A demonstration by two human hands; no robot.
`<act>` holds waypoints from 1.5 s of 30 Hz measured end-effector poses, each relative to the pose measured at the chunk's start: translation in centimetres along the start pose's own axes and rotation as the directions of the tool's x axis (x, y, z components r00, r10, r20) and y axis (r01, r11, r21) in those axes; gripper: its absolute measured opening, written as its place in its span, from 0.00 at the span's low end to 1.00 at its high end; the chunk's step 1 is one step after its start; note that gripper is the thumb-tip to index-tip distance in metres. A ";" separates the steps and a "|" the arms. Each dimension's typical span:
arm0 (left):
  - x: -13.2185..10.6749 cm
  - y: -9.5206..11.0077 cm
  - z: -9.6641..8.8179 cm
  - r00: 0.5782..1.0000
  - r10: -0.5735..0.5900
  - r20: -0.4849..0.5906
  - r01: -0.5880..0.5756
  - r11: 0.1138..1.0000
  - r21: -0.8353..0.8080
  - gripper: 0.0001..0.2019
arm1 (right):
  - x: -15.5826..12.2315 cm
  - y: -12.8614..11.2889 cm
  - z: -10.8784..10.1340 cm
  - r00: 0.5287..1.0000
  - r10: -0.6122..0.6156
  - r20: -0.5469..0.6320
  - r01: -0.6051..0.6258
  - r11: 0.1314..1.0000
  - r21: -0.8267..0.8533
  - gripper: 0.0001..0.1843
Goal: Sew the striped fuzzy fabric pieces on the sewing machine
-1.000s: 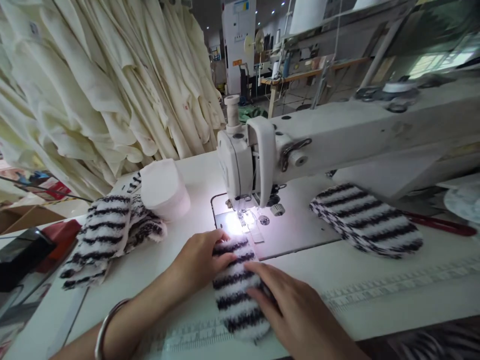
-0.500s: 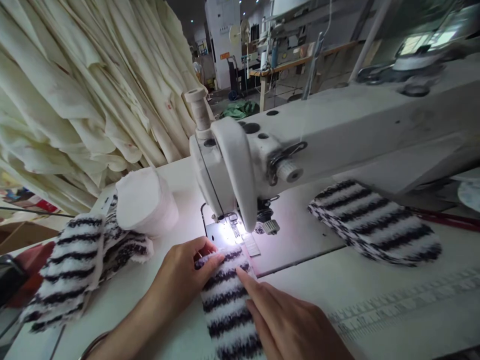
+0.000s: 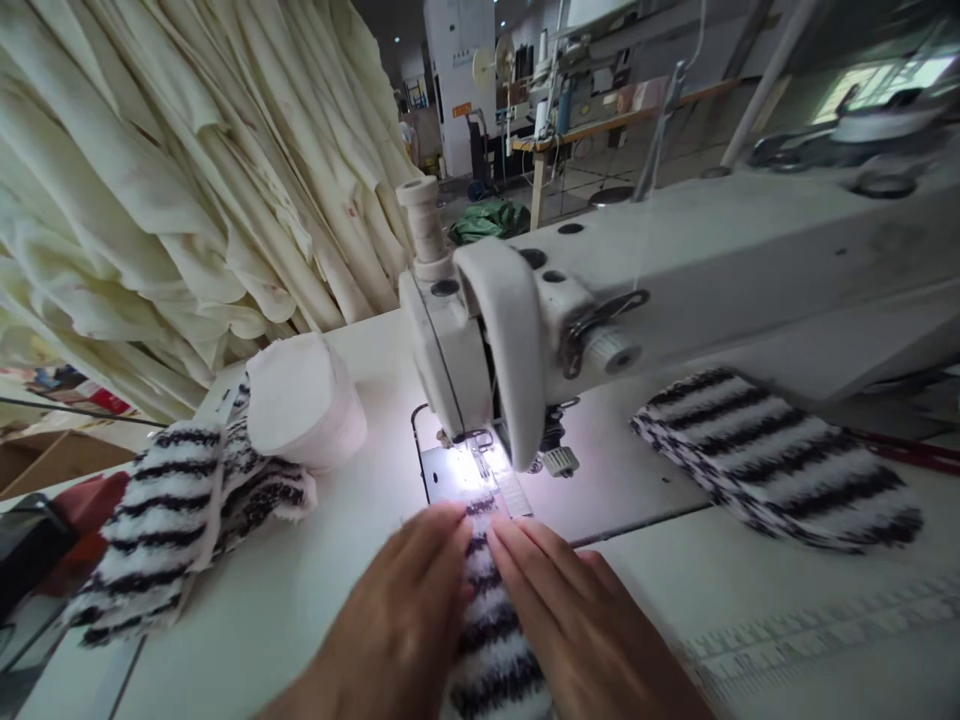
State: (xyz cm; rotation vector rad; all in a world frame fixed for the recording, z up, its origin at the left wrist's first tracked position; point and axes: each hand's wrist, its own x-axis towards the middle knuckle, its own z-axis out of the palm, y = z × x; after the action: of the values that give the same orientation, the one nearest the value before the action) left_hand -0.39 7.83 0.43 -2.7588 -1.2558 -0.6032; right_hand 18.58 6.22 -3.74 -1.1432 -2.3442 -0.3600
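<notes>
- Setting: a sewing workshop; more work tables (image 3: 600,125) and machines stand far back under ceiling lights.
- Surface: a white table (image 3: 315,590) with a printed ruler strip (image 3: 825,635) along its near right edge.
- Sewing machine (image 3: 675,270): off-white, long arm running to the right, head at centre; a lamp lights the metal plate (image 3: 450,475) under the needle.
- Striped piece (image 3: 491,640): fluffy, plush fabric with black and white bands running across it; narrow and long, lying flat on the table between the two hands, its far end at the lit plate just before the presser foot. Its near end runs out of the bottom of the view.
- Left hand (image 3: 397,630): laid flat on the left edge of the striped piece, fingers stretched forward and held close together, tips near the plate.
- Right hand (image 3: 577,630): laid flat on the right edge of the same piece, fingers straight and close together, pointing toward the needle. Neither hand pinches anything.
- Striped pile (image 3: 172,510): more pieces of the same fabric stacked at the left of the table.
- White stack (image 3: 304,405): rounded white fabric cuts, resting partly on that pile.
- Finished piece (image 3: 772,460): a striped piece lying right of the needle, under the machine arm.
- Cream cloth (image 3: 150,180): many folded lengths hanging thickly at the left.
</notes>
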 end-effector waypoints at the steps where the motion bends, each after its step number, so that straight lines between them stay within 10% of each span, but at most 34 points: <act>1: -0.2 0.3 0.4 0.998 0.053 0.024 -0.053 0.998 0.019 0.18 | -0.1 0.0 0.4 1.000 -0.014 -0.003 0.014 0.999 -0.035 0.26; 18: 0.4 -2.6 3.2 0.997 0.069 -0.017 -0.068 0.997 0.029 0.24 | 1.6 -1.0 3.2 0.969 0.214 -0.122 -0.216 0.976 0.002 0.26; 26: 1.0 -3.0 -0.2 1.000 0.000 0.021 0.005 0.976 -0.216 0.13 | 1.9 2.7 0.9 0.984 0.052 0.170 -0.104 0.943 0.317 0.28; 35: -0.8 -3.0 -1.2 0.952 -0.102 0.288 0.213 0.897 -0.386 0.03 | 2.9 4.0 -0.1 0.984 -0.099 0.147 0.045 0.941 0.335 0.19; 45: 1.2 -3.1 -1.8 0.938 0.265 0.225 -0.125 0.860 -0.495 0.12 | -1.6 -2.8 -1.8 0.999 0.029 -0.015 -0.029 0.999 -0.035 0.27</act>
State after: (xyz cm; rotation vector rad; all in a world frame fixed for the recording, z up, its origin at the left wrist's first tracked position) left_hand -2.52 10.36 2.18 -3.4390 -0.9362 -0.5715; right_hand 17.79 2.65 -3.18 -1.1859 -2.3146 -0.3996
